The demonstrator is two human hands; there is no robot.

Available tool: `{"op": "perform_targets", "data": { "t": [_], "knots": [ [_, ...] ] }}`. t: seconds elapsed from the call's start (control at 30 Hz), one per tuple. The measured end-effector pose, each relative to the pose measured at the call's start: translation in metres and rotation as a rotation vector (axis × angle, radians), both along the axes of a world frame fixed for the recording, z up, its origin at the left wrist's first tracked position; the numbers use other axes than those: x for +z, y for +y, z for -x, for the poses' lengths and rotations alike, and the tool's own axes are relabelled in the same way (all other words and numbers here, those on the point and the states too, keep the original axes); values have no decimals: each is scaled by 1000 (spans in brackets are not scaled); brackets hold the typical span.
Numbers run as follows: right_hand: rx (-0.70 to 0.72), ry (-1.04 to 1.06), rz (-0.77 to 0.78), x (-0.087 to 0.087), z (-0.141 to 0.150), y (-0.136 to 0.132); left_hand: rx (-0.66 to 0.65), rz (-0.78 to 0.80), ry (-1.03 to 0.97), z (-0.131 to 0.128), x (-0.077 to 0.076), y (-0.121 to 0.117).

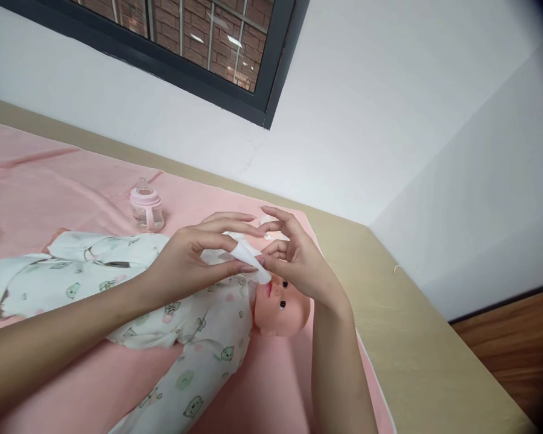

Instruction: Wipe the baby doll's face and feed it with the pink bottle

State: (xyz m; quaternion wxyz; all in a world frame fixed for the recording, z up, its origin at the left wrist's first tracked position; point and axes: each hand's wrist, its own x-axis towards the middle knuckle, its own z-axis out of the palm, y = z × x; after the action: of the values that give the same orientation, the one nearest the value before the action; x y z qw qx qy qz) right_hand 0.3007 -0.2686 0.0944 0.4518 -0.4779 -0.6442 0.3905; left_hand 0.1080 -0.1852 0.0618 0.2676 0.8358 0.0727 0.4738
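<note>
A baby doll in a white outfit with green animal prints (181, 301) lies on its back, its head (283, 310) toward the right. Above its mouth and chin, a folded white tissue (248, 259) is stretched between my hands. My left hand (203, 250) pinches the tissue between thumb and fingers. My right hand (294, 253) also pinches its edge with thumb and fingertips, over the doll's face. The hands and tissue hide part of the doll's neck and face. A small white item (268, 226) shows partly behind my right fingers; its kind is unclear.
A pink-lidded baby bottle with a handle (146, 208) stands beyond the doll's body. A pink sheet (49, 175) covers much of the light wooden table (402, 337). White walls (344, 120) and a dark-framed window (271, 66) border the back; wooden panelling (520, 349) shows at right.
</note>
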Motion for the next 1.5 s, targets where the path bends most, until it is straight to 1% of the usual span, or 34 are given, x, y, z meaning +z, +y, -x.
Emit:
{"op": "perform_targets", "data": {
  "t": [0.07, 0.17, 0.23, 0.27, 0.33, 0.4, 0.5, 0.6, 0.7, 0.8, 0.87, 1.03, 1.17, 1.3, 1.5],
  "knots": [
    [15, -22, 12, 2, -7, -1, -38, 93, 20, 3, 3, -4],
    [1, -13, -16, 3, -27, 0, -91, 292, 77, 7, 9, -7],
    [-57, 15, -48, -2, -46, 5, -117, 393, 206, 7, 11, -6],
    [-94, 32, -54, -6, -56, 9, -120, 415, 297, 6, 11, -6],
    [-160, 80, -41, -18, -76, 19, -90, 401, 485, 2, 9, -6],
    [-194, 140, 7, -35, -91, 31, -39, 342, 631, -4, 6, -6],
    [-196, 211, 108, -64, -100, 49, 6, 258, 768, -15, 2, -9],
    [-143, 260, 199, -91, -96, 63, 22, 195, 824, -24, 0, -13],
    [-91, 331, 285, -115, -89, 74, 32, 148, 839, -30, -2, -14],
    [-69, 361, 368, -133, -85, 81, 32, 83, 833, -33, -5, -14],
    [-84, 383, 388, -141, -85, 83, 24, 34, 825, -35, -7, -13],
    [-138, 531, 353, -150, -87, 84, 32, -43, 800, -39, -17, -13],
    [-141, 549, 342, -151, -87, 83, 48, -73, 773, -41, -21, -12],
    [-163, 558, 350, -151, -87, 84, 65, -53, 817, -38, -15, -11],
    [-168, 552, 343, -153, -89, 86, 99, -66, 855, -32, -6, -13]
  ]
}}
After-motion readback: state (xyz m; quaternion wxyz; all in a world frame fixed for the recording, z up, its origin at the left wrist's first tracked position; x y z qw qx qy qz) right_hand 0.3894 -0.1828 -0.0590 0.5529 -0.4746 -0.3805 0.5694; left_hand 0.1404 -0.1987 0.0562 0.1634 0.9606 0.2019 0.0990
